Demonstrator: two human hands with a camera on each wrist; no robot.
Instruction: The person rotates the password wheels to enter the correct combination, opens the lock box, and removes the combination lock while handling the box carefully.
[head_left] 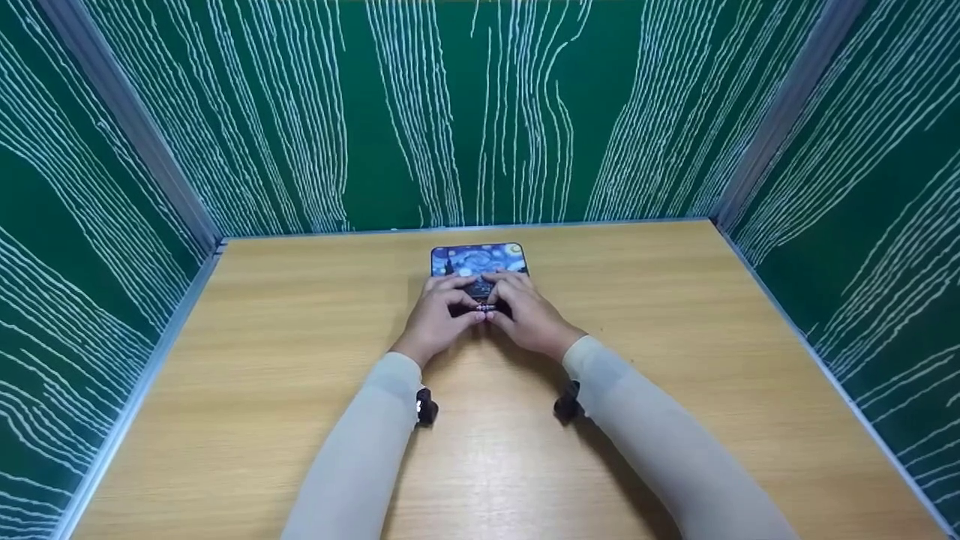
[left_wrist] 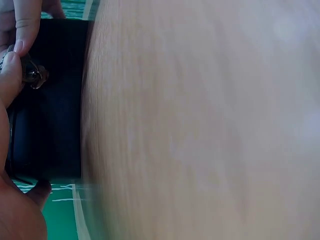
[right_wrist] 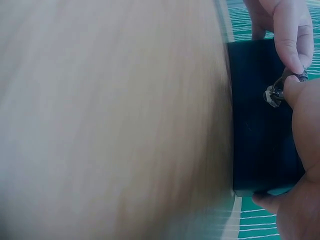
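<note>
A dark box (right_wrist: 262,145) with a blue swirling night-sky picture on its lid (head_left: 480,256) stands on the table. At the middle of its front face a small metal clasp (right_wrist: 271,96) carries the shackle of a small padlock (head_left: 487,307) with ridged dials. My left hand (head_left: 441,315) pinches one end of this padlock between thumb and finger, its other fingers along the box's left side. From the other side my right hand (head_left: 525,311) grips the padlock too, its outer fingers on the box's right edge. Fingertips partly hide the padlock in both wrist views.
The wooden table (head_left: 315,315) spreads around the box. Green panels (head_left: 517,112) with white wavy lines rise behind it and at both sides, joined by grey metal posts (head_left: 142,120). A small black device (head_left: 426,409) sits at each sleeve cuff.
</note>
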